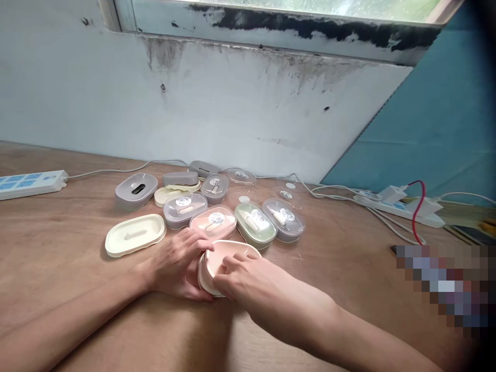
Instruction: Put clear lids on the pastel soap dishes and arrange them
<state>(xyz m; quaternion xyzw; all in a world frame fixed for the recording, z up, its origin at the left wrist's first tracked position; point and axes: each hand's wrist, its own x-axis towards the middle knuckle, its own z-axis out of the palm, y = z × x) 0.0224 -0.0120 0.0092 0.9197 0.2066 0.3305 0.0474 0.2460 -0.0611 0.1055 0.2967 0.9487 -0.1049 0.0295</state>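
A pale pink oval box point(227, 249) with a cream rim or layer around its outside is tilted on the table in front of me. My left hand point(180, 263) grips its left side, the fingers over the upper edge and the thumb low. Into the hollow reaches my right hand point(248, 274), its fingers curled and pressed together; the fingertips and anything in them are hidden. Just behind stand clear-lidded oval boxes with round white labels: a pink one point(214, 221), a green one point(256, 223) and grey ones point(284, 219).
A cream oval tray point(135, 235) lies left, near a grey oval box with a slot point(135, 190). Clear lids point(241, 176) lie toward the wall. Power strips sit at left point(33, 185) and right point(418, 212), with white cables point(333, 194) along the wall.
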